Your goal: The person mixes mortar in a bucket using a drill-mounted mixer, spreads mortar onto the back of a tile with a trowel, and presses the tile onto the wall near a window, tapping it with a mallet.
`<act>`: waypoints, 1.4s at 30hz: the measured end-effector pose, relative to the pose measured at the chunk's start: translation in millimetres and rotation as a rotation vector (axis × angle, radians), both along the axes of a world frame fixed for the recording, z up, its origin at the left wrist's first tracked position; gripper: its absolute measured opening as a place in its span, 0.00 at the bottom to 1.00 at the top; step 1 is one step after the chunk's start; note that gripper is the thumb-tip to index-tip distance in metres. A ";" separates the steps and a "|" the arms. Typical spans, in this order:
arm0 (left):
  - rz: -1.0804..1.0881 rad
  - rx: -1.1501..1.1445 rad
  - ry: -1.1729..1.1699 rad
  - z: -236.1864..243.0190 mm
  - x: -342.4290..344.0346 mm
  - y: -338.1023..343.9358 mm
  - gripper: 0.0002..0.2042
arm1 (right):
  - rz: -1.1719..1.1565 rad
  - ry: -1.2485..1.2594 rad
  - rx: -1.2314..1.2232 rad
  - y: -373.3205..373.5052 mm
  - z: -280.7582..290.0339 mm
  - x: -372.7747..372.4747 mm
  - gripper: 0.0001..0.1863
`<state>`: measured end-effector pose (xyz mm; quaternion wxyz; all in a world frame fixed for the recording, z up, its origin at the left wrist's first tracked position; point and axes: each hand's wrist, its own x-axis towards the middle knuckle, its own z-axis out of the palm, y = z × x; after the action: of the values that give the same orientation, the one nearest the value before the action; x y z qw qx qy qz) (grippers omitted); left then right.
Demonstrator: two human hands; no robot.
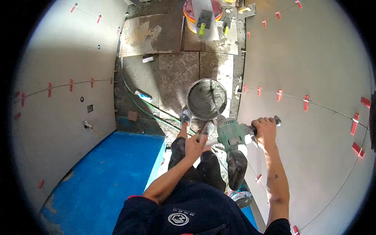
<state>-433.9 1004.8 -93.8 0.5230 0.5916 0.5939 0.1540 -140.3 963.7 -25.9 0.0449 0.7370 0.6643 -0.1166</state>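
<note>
My left hand [194, 148] is closed round a side handle of a green handheld power mixer [230, 132]. On the mixer's other side, my right hand [265, 132] grips the opposite handle. The tool's black rear end points back toward my body. From its front a metal mixing rod [215, 102] runs down into a round bucket [189, 105]. Wet grey mortar [201, 102] fills part of that bucket, with swirl marks on its surface; the paddle end is hidden in it. The bucket stands just in front of my feet.
Large grey tiled walls with red levelling wedges [306, 102] rise on both sides. A blue-coated ledge [113, 168] lies at lower left. Green hoses [141, 109] cross the floor by my feet. Farther off, a notched trowel [210, 33] rests on a red-lidded bucket [189, 9], near cardboard [135, 43].
</note>
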 end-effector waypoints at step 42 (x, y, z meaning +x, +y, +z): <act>0.241 -0.128 -0.355 -0.1 76.2 223.0 0.14 | -1.021 0.856 -0.486 -41.8 18.7 -188.5 0.42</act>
<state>-357.7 1227.8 -93.8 0.6336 0.4457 0.5675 0.2789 -328.8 921.9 -7.3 -0.1174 0.8148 0.1505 -0.5474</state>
